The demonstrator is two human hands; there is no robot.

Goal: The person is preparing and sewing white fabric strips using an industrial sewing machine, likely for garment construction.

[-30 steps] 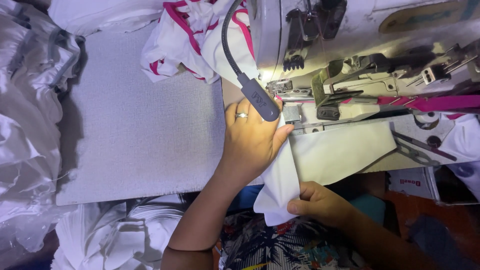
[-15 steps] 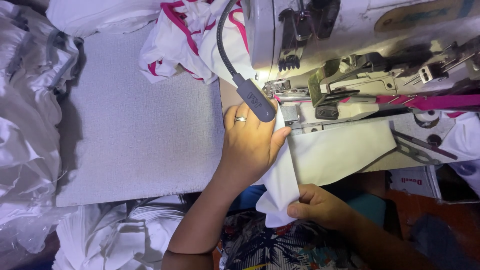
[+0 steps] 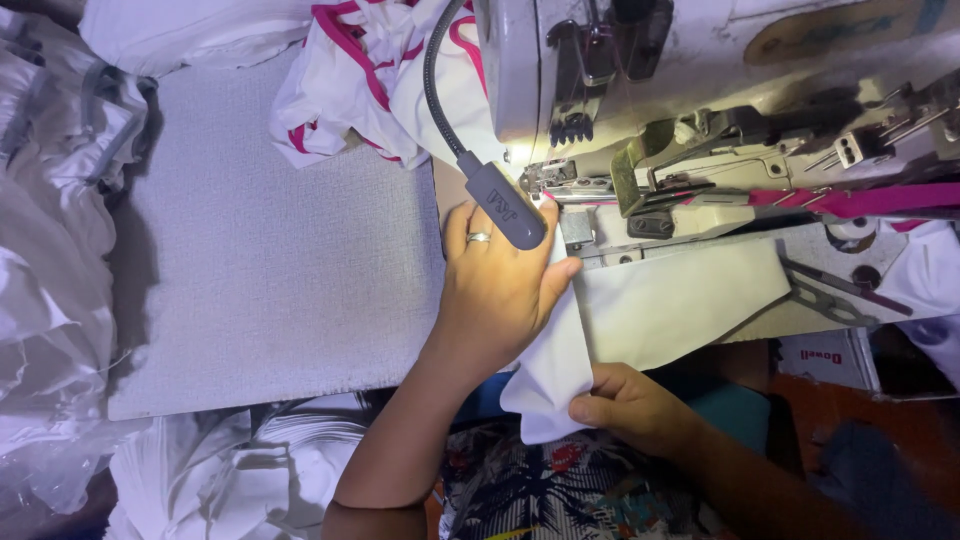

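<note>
My left hand [image 3: 497, 290], with a ring on one finger, lies flat on a piece of white fabric [image 3: 640, 315] at the bed of a grey sewing machine [image 3: 620, 90]. Its fingers reach toward the presser foot [image 3: 560, 185], partly hidden behind the head of a small gooseneck lamp [image 3: 505, 205]. My right hand [image 3: 625, 405] pinches the lower hanging edge of the same white fabric near my lap. A pink binding tape [image 3: 850, 200] feeds in from the right through a metal folder.
A grey table top [image 3: 260, 270] spreads to the left. White garments with pink trim [image 3: 370, 90] lie behind the machine. Piles of white fabric [image 3: 50, 250] hang at the left edge and below the table. A small pair of snips [image 3: 830, 285] lies at the right.
The view has shifted slightly. My right hand has slid a little lower along the fabric edge, and my left hand stays pressed on the fabric by the needle.
</note>
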